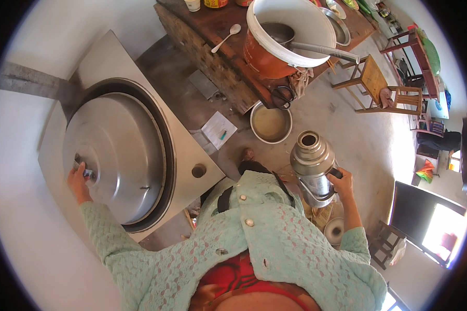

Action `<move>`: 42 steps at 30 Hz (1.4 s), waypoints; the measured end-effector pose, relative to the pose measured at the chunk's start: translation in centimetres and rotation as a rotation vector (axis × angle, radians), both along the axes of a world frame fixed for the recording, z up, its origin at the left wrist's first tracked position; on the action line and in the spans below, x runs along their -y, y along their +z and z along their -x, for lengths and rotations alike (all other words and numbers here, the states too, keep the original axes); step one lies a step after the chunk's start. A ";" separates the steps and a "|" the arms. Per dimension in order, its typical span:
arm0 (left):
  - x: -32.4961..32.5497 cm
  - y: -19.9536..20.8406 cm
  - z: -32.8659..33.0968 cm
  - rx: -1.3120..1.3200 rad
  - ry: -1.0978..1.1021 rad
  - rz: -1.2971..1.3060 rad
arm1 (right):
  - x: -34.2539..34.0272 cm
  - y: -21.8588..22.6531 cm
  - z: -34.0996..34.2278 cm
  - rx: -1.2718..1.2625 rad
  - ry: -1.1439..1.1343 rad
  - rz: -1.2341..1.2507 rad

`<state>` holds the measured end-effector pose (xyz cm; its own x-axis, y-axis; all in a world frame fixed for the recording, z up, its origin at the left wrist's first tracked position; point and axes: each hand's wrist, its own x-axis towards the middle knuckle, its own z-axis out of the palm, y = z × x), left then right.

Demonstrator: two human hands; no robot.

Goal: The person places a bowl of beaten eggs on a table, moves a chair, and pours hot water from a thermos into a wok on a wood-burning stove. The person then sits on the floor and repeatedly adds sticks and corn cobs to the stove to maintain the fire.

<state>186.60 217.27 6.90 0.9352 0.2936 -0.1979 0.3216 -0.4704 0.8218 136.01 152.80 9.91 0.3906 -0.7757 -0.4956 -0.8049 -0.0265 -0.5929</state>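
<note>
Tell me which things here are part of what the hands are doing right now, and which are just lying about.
In hand:
- left hand gripping the handle of the big metal lid
- right hand holding the open steel flask by its handle

Lying about:
- white spoon on the wooden counter
- bucket with a ladle inside
- scissors
- metal bowl on the floor
- wooden chair

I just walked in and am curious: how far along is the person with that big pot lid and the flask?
Done: the steel flask is uncapped, its mouth open, held by the handle in the right hand. In hand: the left hand grips the knob of the large metal lid. Left: the lid still covers the built-in pot, so nothing shows as poured or ladled.
</note>
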 end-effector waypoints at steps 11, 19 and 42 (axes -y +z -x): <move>16.3 4.8 9.1 0.533 -0.112 -0.424 | 2.3 -3.9 1.3 -0.016 -0.022 0.011; 33.6 -0.5 25.4 0.465 -1.020 -0.178 | 5.3 -7.8 2.6 -0.048 0.091 0.028; 34.2 -11.9 28.4 0.564 -1.220 -0.715 | 5.8 -4.1 4.9 -0.181 0.098 0.112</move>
<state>158.23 183.10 -5.05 0.5721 -0.8139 0.1008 -0.8139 -0.5483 0.1924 131.10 146.96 5.82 0.3793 -0.7928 -0.4771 -0.8880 -0.1672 -0.4283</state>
